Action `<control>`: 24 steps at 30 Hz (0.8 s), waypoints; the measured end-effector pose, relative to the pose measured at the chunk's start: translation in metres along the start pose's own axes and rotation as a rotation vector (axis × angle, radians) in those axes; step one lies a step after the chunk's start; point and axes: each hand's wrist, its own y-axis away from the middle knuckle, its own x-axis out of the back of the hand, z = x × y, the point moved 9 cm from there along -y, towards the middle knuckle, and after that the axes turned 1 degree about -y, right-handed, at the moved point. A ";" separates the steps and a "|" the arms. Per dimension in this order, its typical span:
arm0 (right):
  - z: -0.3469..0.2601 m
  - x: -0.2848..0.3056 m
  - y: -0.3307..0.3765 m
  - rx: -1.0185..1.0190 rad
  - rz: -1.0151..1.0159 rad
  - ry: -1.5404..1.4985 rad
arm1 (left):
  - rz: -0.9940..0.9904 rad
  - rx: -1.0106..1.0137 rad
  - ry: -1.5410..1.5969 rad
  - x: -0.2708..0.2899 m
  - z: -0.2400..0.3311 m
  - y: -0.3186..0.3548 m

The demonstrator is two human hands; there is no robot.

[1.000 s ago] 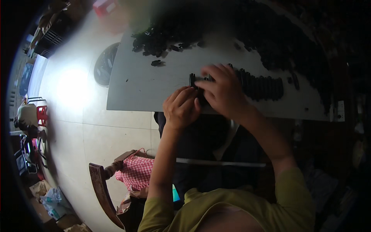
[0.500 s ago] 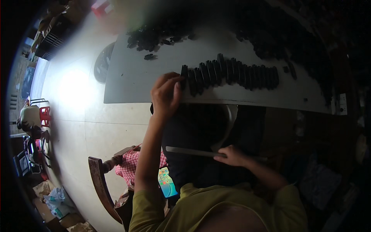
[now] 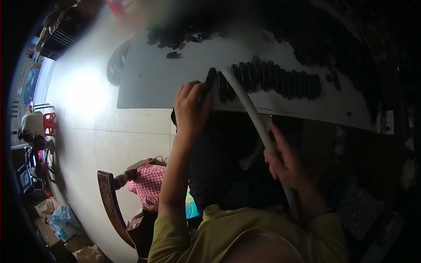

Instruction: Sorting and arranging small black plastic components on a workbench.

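Note:
A row of small, dark, elongated pieces stands side by side near the front edge of the white table. At the row's left end my left hand is closed on one dark piece, its fingers partly hiding it. Closed around a long pale strip, my right hand is in front of the table. The strip slants up and left, its far end over the row's left part. Its near end runs down towards my right sleeve. The strip's material cannot be made out.
Dark heaps of similar pieces lie at the back and right of the table; one loose piece lies apart. To my left are a wooden chair with red checked cloth and a lit phone. A red stool stands farther off.
My right hand has risen towards the table, swinging the pale strip from nearly level over my lap to a steep slant across the row. My left hand stays at the row's left end.

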 end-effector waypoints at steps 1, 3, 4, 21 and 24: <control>0.001 0.000 -0.007 -0.031 0.039 0.094 | -0.009 0.029 0.038 0.001 -0.004 0.004; -0.005 -0.008 -0.020 0.004 0.041 0.164 | -0.014 0.037 0.043 0.006 -0.003 0.017; -0.009 -0.010 -0.026 0.042 0.048 0.234 | -0.019 0.039 0.050 0.008 -0.003 0.021; -0.056 -0.027 -0.041 0.473 0.236 0.562 | 0.074 0.211 0.025 0.027 -0.010 0.026; -0.028 -0.039 -0.051 0.313 0.169 0.626 | 0.073 0.205 0.032 0.027 -0.012 0.026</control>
